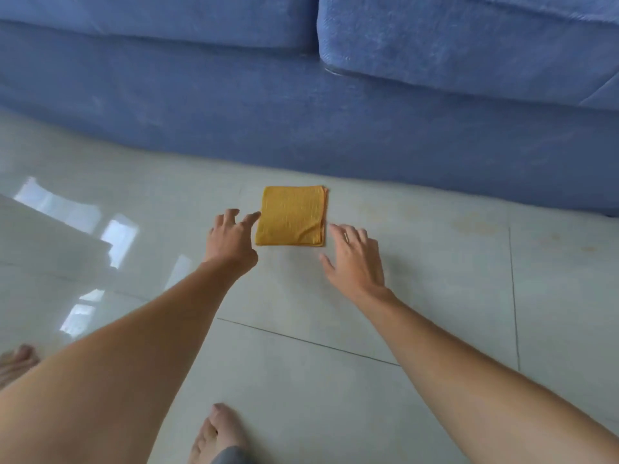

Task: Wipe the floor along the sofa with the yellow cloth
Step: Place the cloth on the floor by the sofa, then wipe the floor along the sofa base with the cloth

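A folded yellow cloth (290, 216) lies flat on the pale tiled floor (418, 296), a short way in front of the blue sofa (301, 122). My left hand (231, 241) hovers just left of the cloth, fingers apart, with the index fingertip close to the cloth's left edge. To the right of the cloth my right hand (355, 259) is spread open, its fingertips near the cloth's lower right corner. Neither hand holds anything.
The sofa base runs across the whole back of the view, with two seat cushions above it. My bare foot (216, 433) stands at the bottom centre; another foot (16, 361) shows at the left edge. A pale slab edge (50, 236) lies at the left.
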{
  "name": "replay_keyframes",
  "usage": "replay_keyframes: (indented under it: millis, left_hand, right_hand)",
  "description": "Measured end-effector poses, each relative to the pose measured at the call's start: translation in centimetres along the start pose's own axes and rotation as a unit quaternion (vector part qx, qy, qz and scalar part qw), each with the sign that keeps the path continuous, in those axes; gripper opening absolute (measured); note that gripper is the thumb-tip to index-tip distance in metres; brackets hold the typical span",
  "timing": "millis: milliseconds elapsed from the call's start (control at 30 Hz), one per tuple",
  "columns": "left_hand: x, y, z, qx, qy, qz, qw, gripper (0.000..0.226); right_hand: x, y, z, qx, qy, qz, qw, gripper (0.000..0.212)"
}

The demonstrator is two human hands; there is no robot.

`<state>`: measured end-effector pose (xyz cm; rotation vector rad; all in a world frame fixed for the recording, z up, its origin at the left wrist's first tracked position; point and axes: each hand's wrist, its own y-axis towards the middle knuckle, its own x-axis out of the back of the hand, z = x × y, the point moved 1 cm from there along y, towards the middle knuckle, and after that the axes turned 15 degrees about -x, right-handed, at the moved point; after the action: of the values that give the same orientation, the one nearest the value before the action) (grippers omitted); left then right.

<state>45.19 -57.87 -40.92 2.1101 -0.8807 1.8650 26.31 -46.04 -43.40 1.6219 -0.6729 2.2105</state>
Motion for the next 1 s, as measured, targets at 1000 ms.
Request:
replay_keyframes:
  millis: [1000]
  left_hand:
    - [-13.6,-4.5,-0.9,-0.158,0.079,-0.065,0.982,0.061]
  right_hand:
    - [-5.1,-3.3,-7.3,-0.027,0.097,-0.100,0.990,0.054]
